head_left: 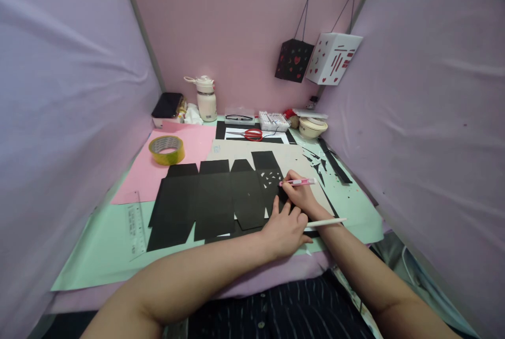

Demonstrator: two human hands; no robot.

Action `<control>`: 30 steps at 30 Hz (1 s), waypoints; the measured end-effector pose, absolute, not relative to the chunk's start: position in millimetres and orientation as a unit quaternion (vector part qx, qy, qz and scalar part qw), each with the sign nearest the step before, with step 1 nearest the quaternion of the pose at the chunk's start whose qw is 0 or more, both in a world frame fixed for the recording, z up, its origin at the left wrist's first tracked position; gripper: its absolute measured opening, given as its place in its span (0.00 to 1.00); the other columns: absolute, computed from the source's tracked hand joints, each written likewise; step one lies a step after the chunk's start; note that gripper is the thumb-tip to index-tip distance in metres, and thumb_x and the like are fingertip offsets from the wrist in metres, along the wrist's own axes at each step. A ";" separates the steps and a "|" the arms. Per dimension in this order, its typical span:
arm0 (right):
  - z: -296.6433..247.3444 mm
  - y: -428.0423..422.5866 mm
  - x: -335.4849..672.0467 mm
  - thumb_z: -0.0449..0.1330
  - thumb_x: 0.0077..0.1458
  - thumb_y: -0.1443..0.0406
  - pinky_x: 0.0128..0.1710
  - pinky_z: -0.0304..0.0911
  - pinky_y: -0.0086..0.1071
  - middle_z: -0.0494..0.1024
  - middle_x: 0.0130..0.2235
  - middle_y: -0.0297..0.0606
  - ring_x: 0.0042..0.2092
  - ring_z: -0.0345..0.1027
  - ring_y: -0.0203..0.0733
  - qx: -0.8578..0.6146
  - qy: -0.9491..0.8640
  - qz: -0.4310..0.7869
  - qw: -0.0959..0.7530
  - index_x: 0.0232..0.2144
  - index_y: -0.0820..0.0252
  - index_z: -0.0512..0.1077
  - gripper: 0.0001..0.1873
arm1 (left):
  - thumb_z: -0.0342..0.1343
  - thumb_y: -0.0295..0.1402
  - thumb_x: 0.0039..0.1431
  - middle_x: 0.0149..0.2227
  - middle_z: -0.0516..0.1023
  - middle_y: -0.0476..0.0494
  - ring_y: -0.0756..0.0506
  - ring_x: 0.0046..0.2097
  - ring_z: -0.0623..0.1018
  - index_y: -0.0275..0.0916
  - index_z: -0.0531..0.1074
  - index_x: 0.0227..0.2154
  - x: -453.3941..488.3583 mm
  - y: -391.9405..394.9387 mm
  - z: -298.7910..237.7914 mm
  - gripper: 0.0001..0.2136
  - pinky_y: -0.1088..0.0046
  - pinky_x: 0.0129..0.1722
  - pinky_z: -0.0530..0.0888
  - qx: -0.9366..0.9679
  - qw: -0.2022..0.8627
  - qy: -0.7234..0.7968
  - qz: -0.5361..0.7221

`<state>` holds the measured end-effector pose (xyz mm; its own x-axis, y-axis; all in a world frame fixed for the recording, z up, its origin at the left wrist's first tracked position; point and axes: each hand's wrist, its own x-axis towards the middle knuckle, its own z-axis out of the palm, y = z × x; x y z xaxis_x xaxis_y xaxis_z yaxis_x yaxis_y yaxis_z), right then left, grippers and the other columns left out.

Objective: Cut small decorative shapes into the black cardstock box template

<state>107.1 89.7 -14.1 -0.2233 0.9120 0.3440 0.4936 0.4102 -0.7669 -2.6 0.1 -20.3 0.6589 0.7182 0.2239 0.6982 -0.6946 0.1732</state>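
Pinching knife [298, 182] in right hand [302, 197], slicing into card [213, 199] near tabletop's [98, 260] front edge; pressing it down with left hand [284, 231], laid flat. Pierced just one panel [270, 177] so far; three still whole.

left hand [286, 231]: flat, palm down | right hand [302, 197]: fingers curled, pinching | 2 forearms converging
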 end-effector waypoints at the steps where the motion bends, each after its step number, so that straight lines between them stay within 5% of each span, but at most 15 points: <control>1: -14.2 89.8 107.1 0.52 0.48 0.67 0.26 0.52 0.30 0.64 0.22 0.29 0.25 0.56 0.36 -0.476 -0.738 0.261 0.401 0.22 0.56 0.59 0.05 | 0.50 0.52 0.59 0.50 0.69 0.38 0.33 0.59 0.60 0.36 0.66 0.43 -2.6 0.1 -20.6 0.22 0.37 0.57 0.53 0.910 0.035 0.389 0.141; 30: -15.1 90.8 106.7 0.53 0.51 0.64 0.25 0.52 0.30 0.65 0.23 0.30 0.25 0.56 0.36 -0.480 -0.721 0.272 0.419 0.23 0.57 0.61 0.07 | 0.51 0.52 0.58 0.49 0.68 0.37 0.32 0.59 0.60 0.35 0.67 0.42 -1.9 0.1 -22.7 0.23 0.37 0.56 0.55 0.910 0.021 0.385 0.152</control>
<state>106.7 90.8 -15.1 -0.1874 0.9208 0.3421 0.4643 0.3900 -0.7952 -1.9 0.1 -22.7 0.6568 0.7078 0.2603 0.6948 -0.7021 0.1559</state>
